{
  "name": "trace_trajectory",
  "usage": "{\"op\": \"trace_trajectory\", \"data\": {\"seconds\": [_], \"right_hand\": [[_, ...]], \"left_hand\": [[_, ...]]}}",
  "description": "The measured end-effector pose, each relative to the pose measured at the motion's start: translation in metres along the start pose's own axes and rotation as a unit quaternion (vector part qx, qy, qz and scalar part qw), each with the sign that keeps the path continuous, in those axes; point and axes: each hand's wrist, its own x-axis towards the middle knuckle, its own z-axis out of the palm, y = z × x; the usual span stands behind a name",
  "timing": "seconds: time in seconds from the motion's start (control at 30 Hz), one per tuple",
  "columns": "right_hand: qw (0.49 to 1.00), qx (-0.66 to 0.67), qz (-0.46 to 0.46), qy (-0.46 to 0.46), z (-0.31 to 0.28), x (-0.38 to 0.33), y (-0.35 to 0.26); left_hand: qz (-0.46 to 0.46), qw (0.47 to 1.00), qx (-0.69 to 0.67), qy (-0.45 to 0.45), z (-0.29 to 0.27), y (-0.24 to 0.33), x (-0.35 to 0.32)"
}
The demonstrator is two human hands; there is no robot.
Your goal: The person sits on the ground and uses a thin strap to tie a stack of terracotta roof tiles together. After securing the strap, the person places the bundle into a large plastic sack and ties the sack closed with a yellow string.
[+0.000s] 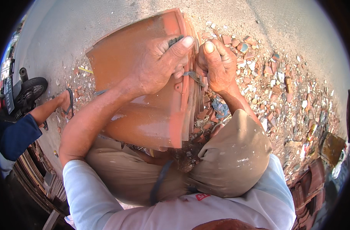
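A stack of orange clay roof tiles (144, 119) stands on edge between my knees, its broad face turned up toward me. My left hand (155, 65) lies over the top tile, its fingers curled over the right edge and pressing a dark strap against the stack. My right hand (218, 63) is at the stack's right side, thumb up, pinching a thin grey strap (193, 76) that runs around the tiles. My bent right knee (232, 161), in tan trousers, hides the stack's lower right corner.
Broken tile shards and rubble (282, 88) cover the ground to the right. Another person's sandalled foot (66, 101) and a motorbike wheel (29, 92) are at the left. More tiles are piled at the lower left (33, 168) and lower right (313, 180).
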Motion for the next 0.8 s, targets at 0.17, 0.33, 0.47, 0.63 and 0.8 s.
{"op": "trace_trajectory", "data": {"seconds": [0.17, 0.33, 0.47, 0.63, 0.8], "right_hand": [[0.991, -0.084, -0.104, -0.025, -0.008, 0.002, 0.002], [0.993, -0.013, -0.076, -0.092, -0.029, -0.025, -0.001], [0.999, -0.009, -0.035, 0.021, -0.008, -0.027, 0.000], [0.998, 0.054, 0.023, 0.021, -0.012, -0.023, 0.010], [0.985, 0.162, 0.051, 0.006, -0.006, -0.022, 0.010]], "left_hand": [[0.019, 0.996, 0.088, 0.020, 0.001, 0.005, -0.002], [-0.007, 0.999, -0.006, 0.050, -0.009, 0.013, -0.074], [0.118, 0.934, 0.185, 0.283, -0.101, 0.030, -0.077], [0.208, 0.856, 0.450, 0.145, -0.072, 0.021, -0.089], [0.236, 0.823, 0.513, -0.055, -0.042, 0.003, -0.065]]}}
